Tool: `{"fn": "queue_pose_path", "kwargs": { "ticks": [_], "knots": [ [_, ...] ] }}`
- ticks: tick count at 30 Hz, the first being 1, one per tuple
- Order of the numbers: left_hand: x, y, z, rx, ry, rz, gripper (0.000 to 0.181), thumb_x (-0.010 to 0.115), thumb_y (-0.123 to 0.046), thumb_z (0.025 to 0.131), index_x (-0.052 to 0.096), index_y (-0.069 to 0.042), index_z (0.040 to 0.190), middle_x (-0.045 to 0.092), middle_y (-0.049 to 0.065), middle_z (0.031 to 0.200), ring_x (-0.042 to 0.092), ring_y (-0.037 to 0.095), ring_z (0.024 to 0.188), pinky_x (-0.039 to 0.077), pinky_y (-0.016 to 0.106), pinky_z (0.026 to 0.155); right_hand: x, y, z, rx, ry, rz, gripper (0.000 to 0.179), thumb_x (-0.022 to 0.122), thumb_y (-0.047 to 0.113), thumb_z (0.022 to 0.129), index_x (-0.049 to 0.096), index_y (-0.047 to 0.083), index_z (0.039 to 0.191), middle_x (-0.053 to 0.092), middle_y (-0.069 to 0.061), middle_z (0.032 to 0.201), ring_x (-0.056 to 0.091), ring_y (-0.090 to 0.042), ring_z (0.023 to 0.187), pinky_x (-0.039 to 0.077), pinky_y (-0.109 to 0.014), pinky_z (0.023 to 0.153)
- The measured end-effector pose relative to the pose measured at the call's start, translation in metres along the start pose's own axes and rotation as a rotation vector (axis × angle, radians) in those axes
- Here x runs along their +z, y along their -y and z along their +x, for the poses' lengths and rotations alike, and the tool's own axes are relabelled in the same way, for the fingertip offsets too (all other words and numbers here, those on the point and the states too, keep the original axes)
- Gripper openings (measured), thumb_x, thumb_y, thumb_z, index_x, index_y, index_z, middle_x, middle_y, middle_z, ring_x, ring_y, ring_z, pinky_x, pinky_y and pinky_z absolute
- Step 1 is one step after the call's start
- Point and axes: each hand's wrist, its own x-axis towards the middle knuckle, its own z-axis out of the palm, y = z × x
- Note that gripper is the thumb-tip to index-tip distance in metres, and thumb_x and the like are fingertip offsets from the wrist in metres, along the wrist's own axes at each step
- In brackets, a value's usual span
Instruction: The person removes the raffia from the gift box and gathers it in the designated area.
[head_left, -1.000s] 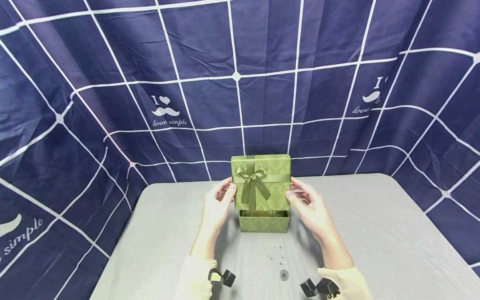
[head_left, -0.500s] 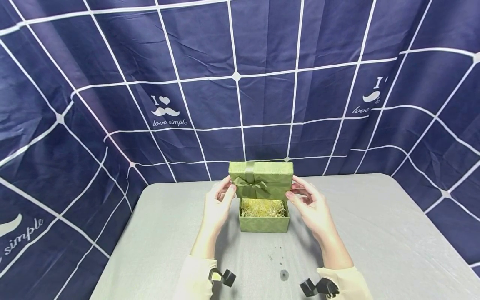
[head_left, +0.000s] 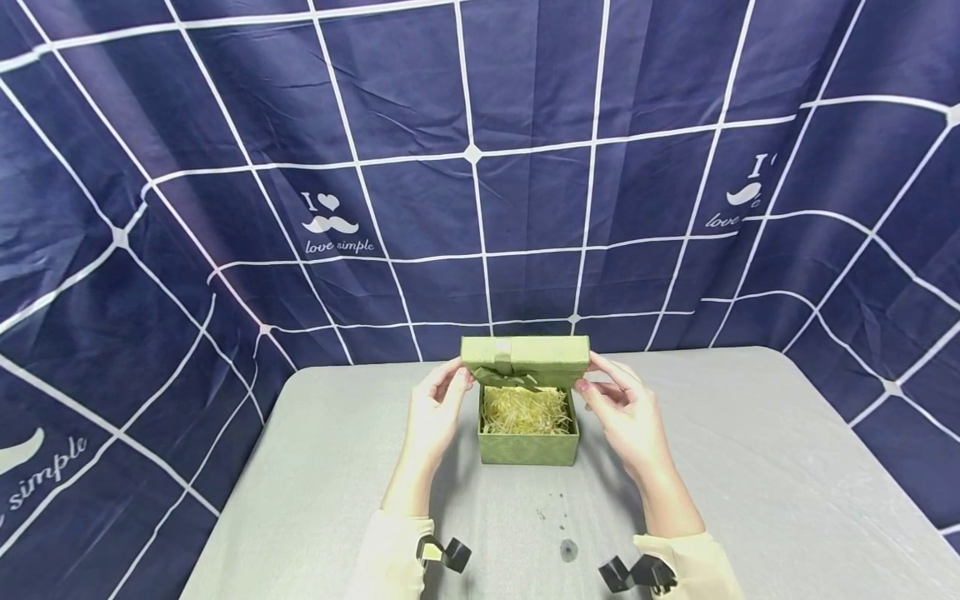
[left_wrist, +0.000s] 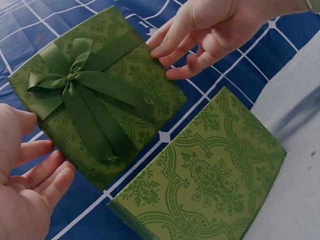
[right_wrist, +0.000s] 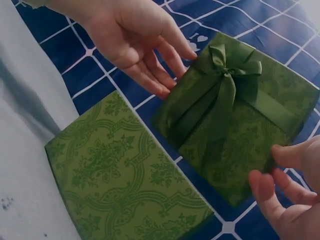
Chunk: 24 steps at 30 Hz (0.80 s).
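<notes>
Between both hands is a green patterned gift box lid (head_left: 555,350) with a ribbon bow (left_wrist: 71,79) on its face, raised and tilted over the back of the box. My left hand (head_left: 437,404) holds its left edge between thumb and fingers. At the right edge my right hand (head_left: 622,408) grips it the same way. Below stands the green box base (head_left: 528,450) on the table, uncovered at the front and filled with pale yellow shredded paper (head_left: 525,412). In the right wrist view the box's patterned side (right_wrist: 125,170) shows beneath the lid.
A grey-white cloth covers the table (head_left: 337,467). Behind and beside it hangs a dark blue curtain (head_left: 405,200) with white lines. Dark specks and a round stain (head_left: 568,550) mark the cloth in front of the box.
The lid has tipped from nearly upright, bow facing the head camera, toward flat and come slightly lower. More shredded paper in the base shows. Both hands stay at its sides.
</notes>
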Motion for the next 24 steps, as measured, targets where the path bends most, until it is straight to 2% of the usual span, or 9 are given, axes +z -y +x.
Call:
{"fn": "queue_pose_path", "kwargs": {
  "ticks": [5,8,12,16,18,21,24],
  "knots": [
    [-0.0009,0.0001,0.0016,-0.020,0.013,0.019,0.032,0.060,-0.007,0.112,0.070,0.007,0.138,0.074,0.023,0.132,0.073,0.017,0.113,0.054,0.032,0.110,0.0002,0.0008,-0.0001,-0.010,0.025,-0.002,0.046,0.066,-0.012,0.102,0.064,-0.004,0.148,0.066,0.006,0.129,0.074,-0.003,0.107,0.061,-0.021,0.091],
    [-0.0011,0.0004,0.0018,-0.038,0.020,0.034,0.032,0.058,-0.010,0.114,0.070,0.005,0.139,0.073,0.020,0.137,0.071,0.022,0.124,0.049,0.038,0.117,-0.0010,0.0006,0.0003,-0.014,0.040,-0.026,0.045,0.064,-0.010,0.104,0.066,0.000,0.148,0.066,0.004,0.129,0.074,-0.005,0.102,0.059,-0.020,0.095],
    [-0.0004,0.0014,0.0016,-0.081,0.002,0.037,0.033,0.060,-0.014,0.114,0.071,0.004,0.139,0.072,0.017,0.141,0.065,0.027,0.136,0.046,0.036,0.120,-0.0024,-0.0004,0.0010,0.004,0.043,-0.042,0.037,0.060,-0.001,0.110,0.068,0.001,0.146,0.067,0.002,0.132,0.071,-0.005,0.108,0.056,-0.018,0.096],
    [0.0026,0.0028,0.0003,-0.105,0.002,-0.007,0.035,0.066,-0.012,0.110,0.070,0.006,0.140,0.070,0.020,0.143,0.065,0.030,0.135,0.050,0.026,0.112,-0.0011,-0.0021,0.0010,-0.011,0.047,0.002,0.032,0.063,0.003,0.110,0.071,-0.004,0.140,0.067,-0.008,0.137,0.069,-0.006,0.118,0.057,-0.019,0.097],
    [0.0044,0.0031,-0.0006,-0.108,0.010,-0.039,0.037,0.069,-0.007,0.107,0.067,0.008,0.141,0.069,0.023,0.143,0.066,0.030,0.133,0.051,0.024,0.109,0.0002,-0.0032,0.0007,-0.028,0.054,0.028,0.034,0.066,-0.001,0.108,0.069,-0.007,0.141,0.065,-0.012,0.138,0.071,-0.007,0.115,0.057,-0.019,0.097],
    [0.0060,0.0033,-0.0019,-0.118,0.013,-0.091,0.041,0.070,-0.001,0.105,0.065,0.010,0.143,0.068,0.027,0.141,0.067,0.024,0.129,0.052,0.022,0.108,0.0010,-0.0046,0.0000,-0.024,0.067,0.069,0.045,0.069,-0.006,0.104,0.063,-0.007,0.148,0.064,-0.008,0.138,0.072,-0.008,0.114,0.057,-0.019,0.098],
    [0.0057,0.0022,-0.0029,-0.135,0.010,-0.118,0.043,0.071,0.001,0.102,0.065,0.007,0.144,0.069,0.025,0.140,0.071,0.016,0.116,0.054,0.023,0.102,0.0000,-0.0054,-0.0007,0.022,0.073,0.124,0.054,0.069,-0.006,0.104,0.055,-0.006,0.156,0.065,-0.005,0.140,0.072,-0.007,0.111,0.056,-0.018,0.098]
  ]
}}
